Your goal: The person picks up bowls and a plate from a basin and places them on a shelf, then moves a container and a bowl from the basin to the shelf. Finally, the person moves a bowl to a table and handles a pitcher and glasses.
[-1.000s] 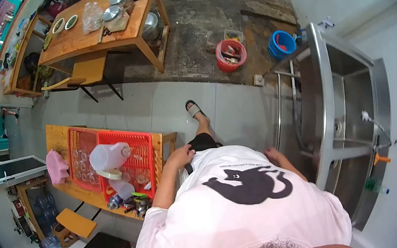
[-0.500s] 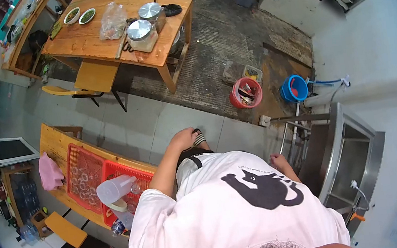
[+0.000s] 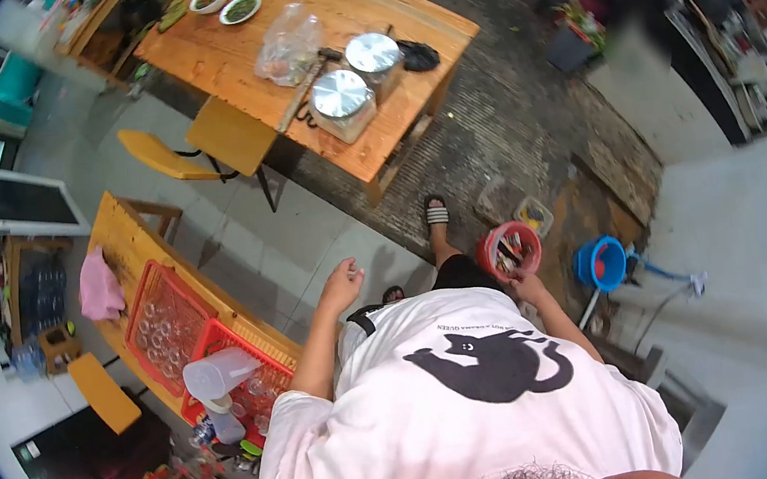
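My left hand [image 3: 342, 285] hangs in the air over the grey tiled floor, fingers loosely apart, holding nothing. It is just right of the low wooden bench [image 3: 120, 237] that carries two red crates [image 3: 168, 318] of glasses and a clear plastic jug [image 3: 219, 373]. My right hand [image 3: 526, 288] swings at my side next to a red bucket [image 3: 507, 248]; its fingers are curled and nothing shows in it. My white shirt with a black cat print [image 3: 477, 363] fills the lower middle. One sandalled foot [image 3: 436, 213] steps forward.
Ahead stands a wooden table [image 3: 277, 21] with two lidded steel pots [image 3: 340, 95], a plastic bag and two bowls. A yellow chair [image 3: 197, 148] sits beside it. A blue bucket [image 3: 600, 261] is at the right. A pink cloth [image 3: 101, 286] lies on the bench.
The view has swung away from the steel sink toward the wooden table. My left hand left the bench edge and now hangs free. I have stepped forward past the buckets.
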`<state>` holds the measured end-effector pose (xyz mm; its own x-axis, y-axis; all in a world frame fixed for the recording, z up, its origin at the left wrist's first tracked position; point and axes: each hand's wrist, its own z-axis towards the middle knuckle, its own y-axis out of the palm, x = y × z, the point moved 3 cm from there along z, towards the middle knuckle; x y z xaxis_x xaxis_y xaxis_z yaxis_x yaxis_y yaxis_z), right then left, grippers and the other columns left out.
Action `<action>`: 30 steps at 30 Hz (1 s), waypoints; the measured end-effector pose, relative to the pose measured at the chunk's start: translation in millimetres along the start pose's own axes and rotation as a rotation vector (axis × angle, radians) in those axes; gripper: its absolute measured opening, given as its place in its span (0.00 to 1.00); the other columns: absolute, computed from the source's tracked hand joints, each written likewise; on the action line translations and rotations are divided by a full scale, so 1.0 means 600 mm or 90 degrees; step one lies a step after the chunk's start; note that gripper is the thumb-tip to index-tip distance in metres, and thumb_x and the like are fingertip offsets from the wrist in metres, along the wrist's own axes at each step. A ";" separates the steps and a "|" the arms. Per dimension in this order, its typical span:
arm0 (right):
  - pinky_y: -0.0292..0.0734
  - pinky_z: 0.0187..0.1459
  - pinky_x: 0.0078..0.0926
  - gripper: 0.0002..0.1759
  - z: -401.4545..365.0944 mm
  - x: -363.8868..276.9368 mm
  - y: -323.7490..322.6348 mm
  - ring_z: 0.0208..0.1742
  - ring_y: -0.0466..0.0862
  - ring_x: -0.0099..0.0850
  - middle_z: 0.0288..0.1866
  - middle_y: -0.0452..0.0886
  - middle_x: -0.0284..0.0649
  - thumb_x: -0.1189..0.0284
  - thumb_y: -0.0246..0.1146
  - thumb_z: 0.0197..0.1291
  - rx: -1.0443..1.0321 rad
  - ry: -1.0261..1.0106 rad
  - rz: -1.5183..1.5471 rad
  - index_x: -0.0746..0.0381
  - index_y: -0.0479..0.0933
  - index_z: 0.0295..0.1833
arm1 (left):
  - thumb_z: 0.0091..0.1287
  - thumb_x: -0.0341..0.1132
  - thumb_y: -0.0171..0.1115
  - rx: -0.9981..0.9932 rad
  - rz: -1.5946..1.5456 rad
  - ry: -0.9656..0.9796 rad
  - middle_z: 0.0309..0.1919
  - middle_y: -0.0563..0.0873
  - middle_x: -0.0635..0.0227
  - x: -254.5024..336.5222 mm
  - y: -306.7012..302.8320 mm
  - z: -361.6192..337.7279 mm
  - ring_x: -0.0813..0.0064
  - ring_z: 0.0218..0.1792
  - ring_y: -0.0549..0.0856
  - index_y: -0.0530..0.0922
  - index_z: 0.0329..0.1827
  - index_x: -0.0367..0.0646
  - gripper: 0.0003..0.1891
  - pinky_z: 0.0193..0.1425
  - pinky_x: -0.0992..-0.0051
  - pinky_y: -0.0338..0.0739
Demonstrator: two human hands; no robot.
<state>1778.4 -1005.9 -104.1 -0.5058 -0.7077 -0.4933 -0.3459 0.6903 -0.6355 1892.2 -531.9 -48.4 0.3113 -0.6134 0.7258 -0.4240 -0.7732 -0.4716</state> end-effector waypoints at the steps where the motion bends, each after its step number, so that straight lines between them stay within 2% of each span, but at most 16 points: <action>1: 0.77 0.46 0.29 0.15 0.058 0.007 -0.009 0.43 0.84 0.33 0.42 0.84 0.45 0.72 0.58 0.60 -0.021 -0.019 -0.026 0.65 0.78 0.51 | 0.65 0.40 0.60 0.045 -0.044 -0.019 0.50 0.81 0.54 0.007 -0.006 0.020 0.63 0.47 0.84 0.70 0.61 0.36 0.25 0.51 0.68 0.78; 5: 0.76 0.48 0.31 0.17 0.295 0.034 -0.066 0.45 0.83 0.35 0.44 0.84 0.47 0.69 0.59 0.59 -0.097 -0.122 -0.074 0.64 0.78 0.52 | 0.64 0.41 0.61 0.196 -0.091 -0.058 0.48 0.82 0.56 0.058 -0.024 0.103 0.66 0.46 0.84 0.68 0.62 0.36 0.26 0.48 0.70 0.78; 6: 0.75 0.49 0.30 0.16 0.291 -0.043 -0.129 0.46 0.83 0.34 0.45 0.84 0.45 0.70 0.58 0.60 -0.083 -0.064 -0.108 0.63 0.78 0.53 | 0.64 0.41 0.63 0.230 -0.166 -0.058 0.50 0.81 0.56 0.074 -0.025 0.130 0.67 0.46 0.84 0.67 0.63 0.36 0.29 0.48 0.70 0.78; 8: 0.75 0.49 0.30 0.16 0.362 -0.089 -0.195 0.46 0.83 0.34 0.46 0.83 0.45 0.70 0.58 0.61 -0.087 -0.088 -0.083 0.63 0.78 0.53 | 0.63 0.42 0.64 0.284 -0.250 -0.063 0.52 0.80 0.56 0.118 -0.029 0.182 0.67 0.47 0.84 0.65 0.65 0.36 0.31 0.48 0.70 0.79; 10: 0.76 0.48 0.30 0.16 0.424 -0.138 -0.252 0.45 0.83 0.34 0.45 0.84 0.45 0.70 0.58 0.61 -0.064 -0.125 -0.025 0.64 0.78 0.53 | 0.61 0.44 0.66 0.321 -0.335 -0.037 0.57 0.75 0.52 0.165 -0.038 0.228 0.67 0.49 0.83 0.58 0.69 0.35 0.38 0.49 0.69 0.79; 12: 0.76 0.47 0.30 0.17 0.489 -0.170 -0.296 0.44 0.83 0.35 0.44 0.84 0.45 0.69 0.58 0.60 -0.073 -0.145 -0.046 0.65 0.77 0.53 | 0.60 0.45 0.68 0.365 -0.313 -0.020 0.59 0.73 0.50 0.216 -0.055 0.264 0.65 0.51 0.82 0.55 0.70 0.35 0.42 0.50 0.69 0.78; 13: 0.76 0.46 0.30 0.17 0.505 -0.171 -0.310 0.43 0.84 0.35 0.44 0.84 0.45 0.69 0.58 0.60 -0.071 -0.149 -0.067 0.66 0.77 0.52 | 0.59 0.46 0.69 0.390 -0.293 0.000 0.61 0.70 0.47 0.233 -0.059 0.274 0.64 0.54 0.81 0.51 0.71 0.34 0.46 0.51 0.68 0.78; 17: 0.77 0.45 0.31 0.17 0.538 -0.201 -0.349 0.43 0.84 0.36 0.42 0.84 0.45 0.69 0.59 0.60 -0.045 -0.150 -0.048 0.67 0.76 0.52 | 0.56 0.45 0.71 0.469 -0.261 -0.009 0.61 0.69 0.46 0.238 -0.071 0.337 0.61 0.57 0.78 0.48 0.72 0.31 0.50 0.53 0.69 0.77; 19: 0.77 0.43 0.30 0.17 0.530 -0.205 -0.337 0.41 0.84 0.33 0.40 0.84 0.44 0.70 0.59 0.60 -0.087 -0.035 0.055 0.67 0.76 0.52 | 0.55 0.44 0.72 0.504 -0.244 0.033 0.63 0.68 0.46 0.241 -0.078 0.360 0.58 0.58 0.77 0.48 0.71 0.29 0.50 0.56 0.69 0.76; 20: 0.77 0.43 0.30 0.17 0.535 -0.208 -0.329 0.41 0.84 0.33 0.40 0.84 0.44 0.70 0.59 0.60 -0.086 -0.033 0.052 0.67 0.76 0.52 | 0.55 0.44 0.72 0.503 -0.247 0.033 0.63 0.68 0.46 0.247 -0.083 0.368 0.58 0.58 0.77 0.48 0.71 0.29 0.50 0.56 0.69 0.76; 22: 0.77 0.40 0.27 0.15 0.545 -0.209 -0.306 0.37 0.82 0.28 0.39 0.83 0.42 0.71 0.58 0.61 -0.025 -0.207 -0.055 0.67 0.76 0.52 | 0.55 0.44 0.72 0.483 -0.303 0.086 0.63 0.69 0.45 0.291 -0.104 0.363 0.58 0.58 0.77 0.49 0.72 0.31 0.50 0.57 0.68 0.75; 24: 0.76 0.38 0.25 0.14 0.547 -0.232 -0.289 0.35 0.81 0.24 0.40 0.82 0.41 0.72 0.56 0.63 -0.111 -0.158 0.048 0.67 0.75 0.52 | 0.55 0.44 0.72 0.452 -0.306 0.051 0.63 0.69 0.46 0.303 -0.113 0.367 0.59 0.58 0.77 0.49 0.71 0.31 0.50 0.57 0.68 0.75; 25: 0.76 0.38 0.25 0.14 0.553 -0.238 -0.284 0.35 0.81 0.24 0.40 0.82 0.41 0.72 0.56 0.63 -0.107 -0.153 0.044 0.67 0.75 0.52 | 0.54 0.44 0.72 0.430 -0.302 0.020 0.62 0.70 0.46 0.300 -0.113 0.373 0.59 0.58 0.77 0.50 0.71 0.32 0.49 0.57 0.68 0.75; 27: 0.76 0.37 0.25 0.14 0.563 -0.273 -0.268 0.35 0.81 0.25 0.41 0.81 0.40 0.74 0.55 0.64 -0.193 -0.175 0.119 0.66 0.73 0.54 | 0.54 0.44 0.73 0.462 -0.290 0.026 0.61 0.72 0.48 0.286 -0.106 0.388 0.59 0.59 0.76 0.52 0.71 0.34 0.49 0.59 0.69 0.74; 30: 0.76 0.42 0.28 0.18 0.565 -0.325 -0.272 0.37 0.83 0.30 0.42 0.82 0.43 0.73 0.57 0.60 -0.181 -0.178 0.073 0.67 0.73 0.55 | 0.53 0.46 0.73 0.498 -0.253 0.044 0.62 0.71 0.47 0.285 -0.108 0.386 0.56 0.61 0.74 0.52 0.71 0.34 0.49 0.62 0.67 0.71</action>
<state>2201.4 -1032.0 -105.6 -0.3335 -0.6107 -0.7182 -0.5240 0.7534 -0.3972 2169.6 -623.9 -9.9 0.2484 -0.2835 0.9262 0.4165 -0.8321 -0.3664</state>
